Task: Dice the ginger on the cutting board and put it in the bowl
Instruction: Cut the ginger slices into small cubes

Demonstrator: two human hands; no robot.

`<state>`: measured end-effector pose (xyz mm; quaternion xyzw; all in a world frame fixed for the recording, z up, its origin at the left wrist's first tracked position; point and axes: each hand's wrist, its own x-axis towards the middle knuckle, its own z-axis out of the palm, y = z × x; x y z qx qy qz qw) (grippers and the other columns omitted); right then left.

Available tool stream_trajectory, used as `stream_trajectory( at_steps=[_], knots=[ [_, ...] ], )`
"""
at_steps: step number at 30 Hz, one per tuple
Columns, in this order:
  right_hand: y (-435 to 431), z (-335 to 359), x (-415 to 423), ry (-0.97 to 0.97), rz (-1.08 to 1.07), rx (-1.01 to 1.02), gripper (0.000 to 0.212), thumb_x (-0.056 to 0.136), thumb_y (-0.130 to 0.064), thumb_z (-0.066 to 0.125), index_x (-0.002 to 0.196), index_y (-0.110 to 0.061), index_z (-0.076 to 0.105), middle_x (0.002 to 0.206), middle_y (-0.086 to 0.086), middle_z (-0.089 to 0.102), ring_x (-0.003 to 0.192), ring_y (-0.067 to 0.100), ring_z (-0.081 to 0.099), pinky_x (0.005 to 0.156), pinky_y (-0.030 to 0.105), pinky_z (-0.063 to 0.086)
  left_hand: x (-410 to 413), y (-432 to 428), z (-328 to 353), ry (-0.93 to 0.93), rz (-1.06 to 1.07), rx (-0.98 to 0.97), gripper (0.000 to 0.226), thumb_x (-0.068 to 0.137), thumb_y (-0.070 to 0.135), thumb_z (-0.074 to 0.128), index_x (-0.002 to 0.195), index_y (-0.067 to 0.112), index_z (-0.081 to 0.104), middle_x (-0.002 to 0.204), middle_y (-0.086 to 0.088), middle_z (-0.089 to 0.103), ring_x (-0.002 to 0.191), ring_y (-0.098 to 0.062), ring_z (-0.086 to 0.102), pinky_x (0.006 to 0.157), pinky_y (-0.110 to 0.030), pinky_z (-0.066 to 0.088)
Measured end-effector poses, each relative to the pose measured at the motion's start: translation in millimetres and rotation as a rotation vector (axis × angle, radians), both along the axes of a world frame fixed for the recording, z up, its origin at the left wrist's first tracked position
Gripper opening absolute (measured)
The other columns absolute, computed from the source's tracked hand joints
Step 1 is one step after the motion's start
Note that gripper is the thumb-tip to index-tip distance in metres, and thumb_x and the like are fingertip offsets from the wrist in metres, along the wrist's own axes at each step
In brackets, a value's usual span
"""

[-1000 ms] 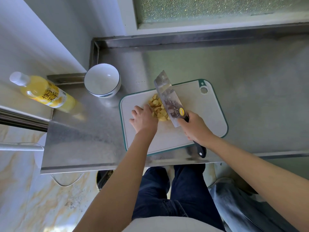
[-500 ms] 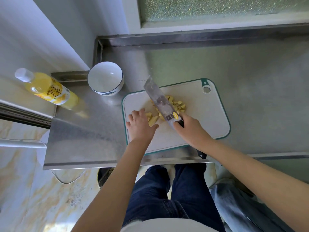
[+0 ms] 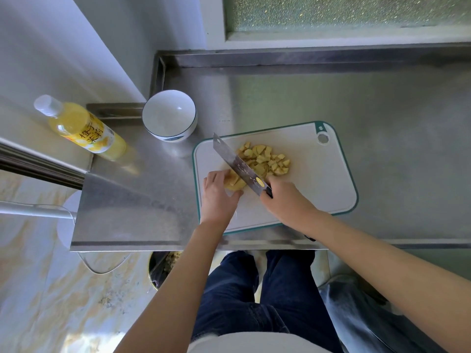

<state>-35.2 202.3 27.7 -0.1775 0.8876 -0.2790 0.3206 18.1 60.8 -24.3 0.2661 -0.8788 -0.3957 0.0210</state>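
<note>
A white cutting board [image 3: 313, 179] with a green rim lies on the steel counter. Yellow ginger cubes [image 3: 267, 159] are piled on its left half, right of the blade. My right hand [image 3: 285, 200] grips the black handle of a cleaver [image 3: 237, 164], whose blade slants across the ginger, edge down on the board. My left hand [image 3: 218, 192] presses on a few uncut ginger pieces [image 3: 233, 183] left of the blade. An empty white bowl [image 3: 169, 115] with a dark rim stands beyond the board's left corner.
A bottle of yellow liquid [image 3: 84, 129] with a white cap stands left of the bowl on a lower ledge. The steel counter [image 3: 382, 110] stretches to the right and back, ending at a raised rim under a window. A bin [image 3: 163, 266] sits under the counter's front edge.
The cleaver came down from a raised tilt onto the ginger and now splits the pile. My left hand shifted left, holding the pieces beside the blade.
</note>
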Motion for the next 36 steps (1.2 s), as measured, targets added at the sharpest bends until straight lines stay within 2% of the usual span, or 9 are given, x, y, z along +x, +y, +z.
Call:
stream_trajectory(
  at_steps=[3,6,11,15,19,24,29,32,36],
  knots=[
    [-1,-1,-1,0.001,-0.004,0.004,0.015,0.094,-0.015,0.042,0.08,-0.009,0.04,0.067,0.003,0.046,0.055,0.016,0.041,0.048,0.025,0.03,-2,1,1,0.037,0.098,0.056,0.041,0.076,0.015,0.074,0.113,0.006,0.059,0.112,-0.007,0.055,0.103,-0.022,0.053,0.088,-0.025,0.042],
    [-3,0,-2,-0.012,0.002,0.012,0.014,0.094,-0.014,0.041,0.081,-0.009,0.04,0.069,0.005,0.048,0.053,0.013,0.04,0.047,0.024,0.029,-3,1,-1,0.049,0.121,0.05,0.028,0.077,0.01,0.072,0.103,0.003,0.063,0.105,-0.008,0.059,0.099,-0.025,0.055,0.087,-0.029,0.045],
    [-6,2,-3,-0.02,-0.001,0.053,0.028,0.094,-0.013,0.04,0.068,-0.018,0.032,0.063,0.001,0.042,0.052,0.013,0.038,0.045,0.024,0.027,-1,5,-4,0.074,0.116,0.016,0.022,0.078,0.007,0.071,0.098,0.001,0.066,0.101,-0.01,0.061,0.095,-0.027,0.054,0.083,-0.026,0.042],
    [-9,4,-5,-0.049,0.023,0.093,0.013,0.095,-0.012,0.04,0.082,-0.009,0.039,0.067,0.004,0.045,0.052,0.012,0.038,0.045,0.022,0.027,-1,4,-7,0.075,0.101,-0.024,0.018,0.077,0.005,0.071,0.094,-0.001,0.067,0.099,-0.012,0.062,0.094,-0.028,0.054,0.079,-0.018,0.037],
    [-12,7,-6,-0.046,0.045,0.146,0.03,0.095,-0.012,0.04,0.067,-0.016,0.032,0.063,0.002,0.04,0.051,0.011,0.035,0.045,0.022,0.025,-1,3,-9,0.067,0.086,-0.035,0.017,0.078,0.006,0.07,0.094,0.0,0.067,0.099,-0.011,0.062,0.095,-0.025,0.053,0.075,-0.014,0.034],
    [-18,5,-3,-0.01,0.072,0.167,0.011,0.096,-0.013,0.04,0.087,-0.008,0.038,0.064,0.001,0.04,0.06,0.021,0.044,0.051,0.028,0.032,0,2,-12,0.075,0.083,-0.043,0.014,0.078,0.005,0.07,0.09,-0.001,0.067,0.096,-0.011,0.061,0.093,-0.026,0.053,0.071,-0.012,0.031],
    [-24,-1,-3,0.001,0.078,0.182,0.01,0.096,-0.012,0.039,0.088,-0.007,0.038,0.062,-0.001,0.035,0.07,0.027,0.044,0.047,0.026,0.028,0,1,-14,0.086,0.084,-0.045,0.014,0.076,0.004,0.072,0.088,-0.002,0.067,0.094,-0.012,0.062,0.091,-0.025,0.054,0.072,-0.012,0.032],
    [-29,-7,-4,-0.004,0.066,0.184,0.01,0.096,-0.012,0.039,0.093,-0.004,0.045,0.065,0.003,0.039,0.071,0.028,0.045,0.059,0.03,0.035,0,1,-13,0.09,0.073,-0.045,0.014,0.074,0.003,0.073,0.086,-0.002,0.067,0.094,-0.012,0.063,0.09,-0.026,0.055,0.072,-0.016,0.036],
    [-29,-13,-3,-0.008,0.044,0.165,0.009,0.096,-0.012,0.039,0.088,-0.007,0.039,0.063,0.0,0.036,0.07,0.028,0.046,0.062,0.032,0.036,0,1,-10,0.092,0.071,-0.042,0.014,0.074,0.003,0.073,0.085,-0.002,0.068,0.093,-0.012,0.063,0.091,-0.027,0.055,0.073,-0.022,0.04]
  ],
)
